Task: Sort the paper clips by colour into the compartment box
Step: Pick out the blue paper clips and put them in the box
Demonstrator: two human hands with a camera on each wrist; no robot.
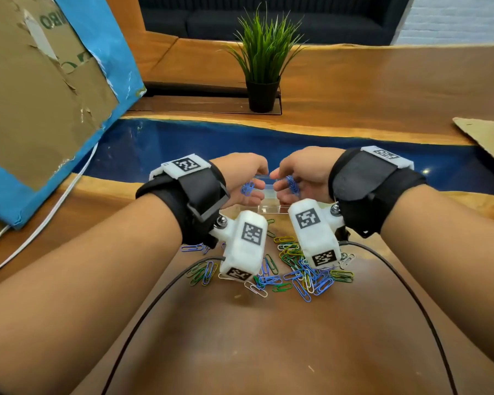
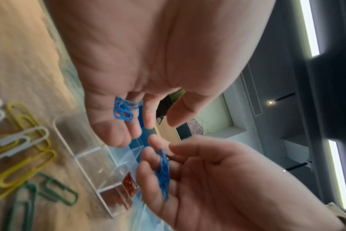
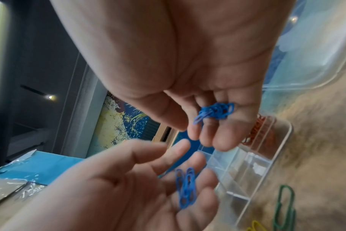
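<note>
Both hands hover palm to palm over the clear compartment box [image 1: 271, 208]. My left hand [image 1: 261, 182] cups a small bunch of blue paper clips [image 1: 248, 188] on its curled fingers, thumb held apart. In the left wrist view that bunch of blue clips [image 2: 123, 111] lies across the finger joints. My right hand [image 1: 278, 185] cups a second bunch of blue clips [image 1: 293, 185], which the right wrist view shows as a blue cluster [image 3: 215, 111] on the curled fingers. One compartment of the box [image 3: 247, 164] holds red clips [image 3: 257, 129]. The nearer compartments look empty.
A mixed pile of loose clips [image 1: 297, 269], blue, green, yellow and white, lies on the wooden table between my wrists and body. A torn cardboard and blue package [image 1: 40, 109] leans at the left. A potted plant [image 1: 263, 67] stands behind, and cardboard [image 1: 488, 135] lies at the right.
</note>
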